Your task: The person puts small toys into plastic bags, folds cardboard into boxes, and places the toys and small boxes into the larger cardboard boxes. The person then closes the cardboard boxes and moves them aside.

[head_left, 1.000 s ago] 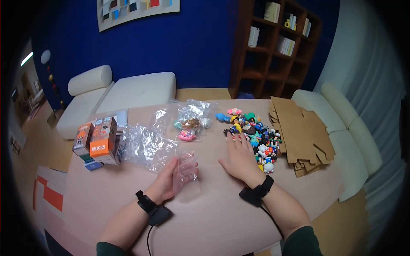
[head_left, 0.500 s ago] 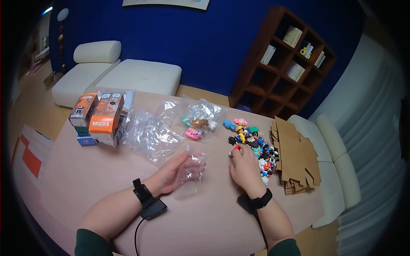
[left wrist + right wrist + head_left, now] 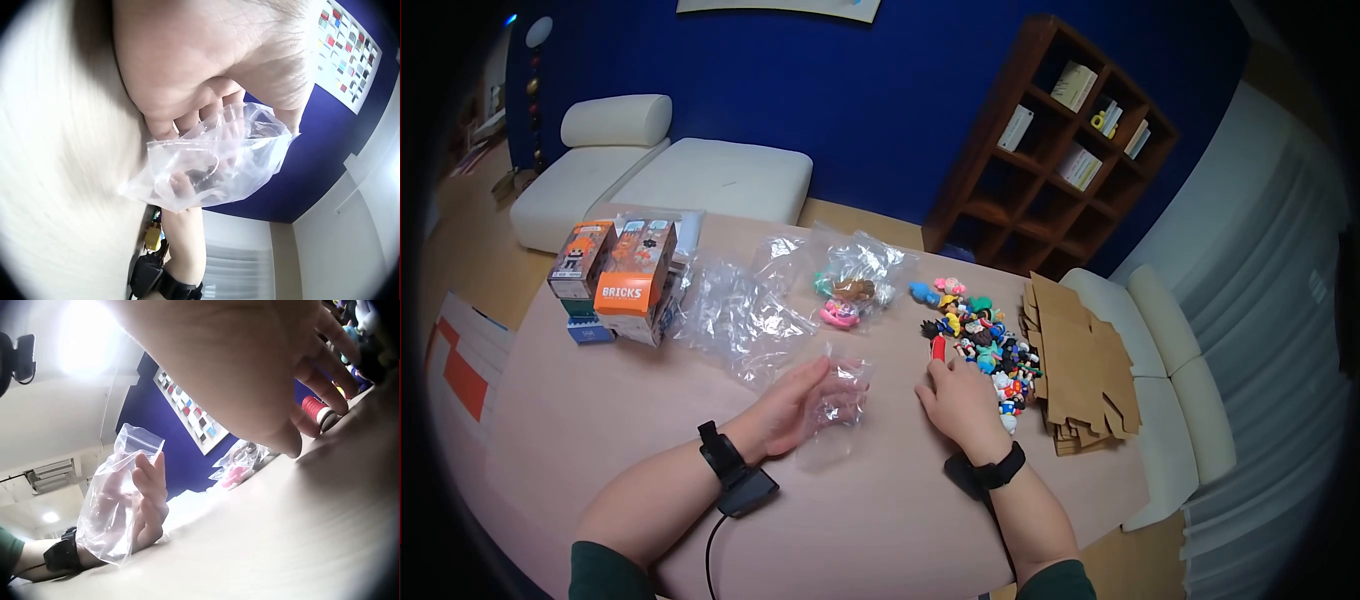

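My left hand (image 3: 795,405) holds a clear plastic zip bag (image 3: 840,395) upright, its fingers behind the film. In the left wrist view the bag (image 3: 212,162) gapes at the top. My right hand (image 3: 962,398) rests low over the table at the near left edge of a heap of small toy figures (image 3: 990,350). Its curled fingers hold a red piece with a white end (image 3: 315,411); the piece (image 3: 939,348) sticks out past the fingertips in the head view. What kind of toy it is stays partly hidden by the fingers.
Empty clear bags (image 3: 745,320) lie left of centre, near a filled bag (image 3: 860,265) and a pink toy (image 3: 840,314). Boxes (image 3: 632,290) marked "BRICKS" stand at the left. Flat brown cardboard (image 3: 1085,360) is stacked to the right of the figures.
The right hand has drawn back from lying flat over the figures, its fingers curling at the red piece, which has turned more upright. The left hand keeps the bag. The head view has tilted.
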Demonstrator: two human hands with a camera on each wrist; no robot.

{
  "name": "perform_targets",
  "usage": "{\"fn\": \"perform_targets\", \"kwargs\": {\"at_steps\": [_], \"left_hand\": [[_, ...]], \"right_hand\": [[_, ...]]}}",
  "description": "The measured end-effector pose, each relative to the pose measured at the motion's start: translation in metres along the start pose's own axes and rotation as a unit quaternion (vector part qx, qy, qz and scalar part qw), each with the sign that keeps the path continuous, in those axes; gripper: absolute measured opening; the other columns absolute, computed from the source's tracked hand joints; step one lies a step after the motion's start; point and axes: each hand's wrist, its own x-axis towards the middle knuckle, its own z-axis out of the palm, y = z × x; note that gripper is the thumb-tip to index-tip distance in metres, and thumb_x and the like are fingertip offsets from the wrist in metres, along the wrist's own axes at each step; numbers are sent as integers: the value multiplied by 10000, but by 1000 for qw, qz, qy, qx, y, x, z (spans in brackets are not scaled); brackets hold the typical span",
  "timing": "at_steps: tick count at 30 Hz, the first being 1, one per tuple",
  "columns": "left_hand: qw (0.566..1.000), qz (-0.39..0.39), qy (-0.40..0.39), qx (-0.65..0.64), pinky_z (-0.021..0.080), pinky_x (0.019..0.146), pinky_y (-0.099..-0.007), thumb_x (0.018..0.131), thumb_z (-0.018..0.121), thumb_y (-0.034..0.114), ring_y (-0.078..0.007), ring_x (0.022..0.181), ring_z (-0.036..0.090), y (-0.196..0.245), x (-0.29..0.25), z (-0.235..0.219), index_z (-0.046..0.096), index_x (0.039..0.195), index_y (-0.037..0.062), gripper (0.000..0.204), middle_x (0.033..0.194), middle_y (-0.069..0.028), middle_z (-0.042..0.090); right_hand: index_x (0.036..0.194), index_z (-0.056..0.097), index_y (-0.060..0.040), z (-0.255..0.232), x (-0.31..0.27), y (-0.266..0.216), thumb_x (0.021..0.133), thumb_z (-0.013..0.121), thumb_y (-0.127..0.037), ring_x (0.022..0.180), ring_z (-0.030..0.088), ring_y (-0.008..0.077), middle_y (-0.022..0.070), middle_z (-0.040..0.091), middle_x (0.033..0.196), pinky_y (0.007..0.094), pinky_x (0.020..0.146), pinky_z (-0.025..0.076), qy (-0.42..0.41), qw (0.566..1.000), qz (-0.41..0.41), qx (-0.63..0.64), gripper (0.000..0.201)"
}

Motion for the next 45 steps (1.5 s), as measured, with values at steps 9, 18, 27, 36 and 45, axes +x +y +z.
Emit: {"fn": "perform_targets", "kwargs": {"at_steps": [9,18,27,36,45], "left_hand": [[1000,3,-4,-6,513,975,-376,1040,540,443,-210,1125,636,1,-1,1,517,1397,80,510,1195,-98,667],[999,14,-27,-11,513,976,-373,1033,555,437,-218,1129,638,-3,2,-7,517,1392,75,511,1201,-109,663],[993,4,-102,59,484,1030,-410,983,627,472,-241,1194,619,-4,0,-7,444,1464,43,670,1259,-118,645],[980,-4,-152,127,465,1060,-396,986,648,419,-199,1237,589,-8,-11,9,491,1435,3,632,1317,-105,626],[983,-3,-148,105,467,1040,-367,1007,592,463,-194,1175,611,-10,-7,8,386,1518,27,702,1358,-134,597]], "right_hand": [[1239,628,-78,-1,-2,-5,881,717,-348,985,643,358,187,622,1151,451,817,553,33,998,9,44,458],[1116,563,-67,-3,5,5,903,717,-255,920,654,340,157,647,1070,441,768,546,23,992,-8,125,323],[1109,557,-33,-75,-9,-32,898,668,-58,891,621,258,125,617,1022,350,767,512,114,865,-91,481,240],[1143,630,-49,-109,-24,-38,889,643,-33,1054,594,340,138,637,1075,416,933,467,-28,874,-243,421,255],[1107,651,-71,-92,-24,-27,909,684,-170,1155,598,346,159,639,1276,420,983,473,15,895,-266,358,223]]}}
